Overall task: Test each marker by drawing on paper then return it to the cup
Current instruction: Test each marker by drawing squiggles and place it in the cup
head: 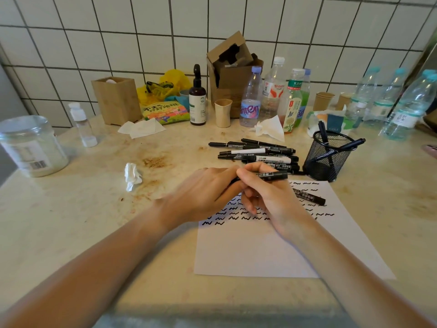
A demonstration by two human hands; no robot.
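Centrally, both hands grip one marker (272,175) above the paper (260,252), apparently working its cap. Right hand (267,197) holds the barrel; left hand (203,192) pinches its end.

A stained beige stone-look counter (99,209) fills the view from three to nine o'clock. Behind it, at twelve o'clock, rises a wall of pale square tiles (123,31) with dark grout, evenly and softly lit.
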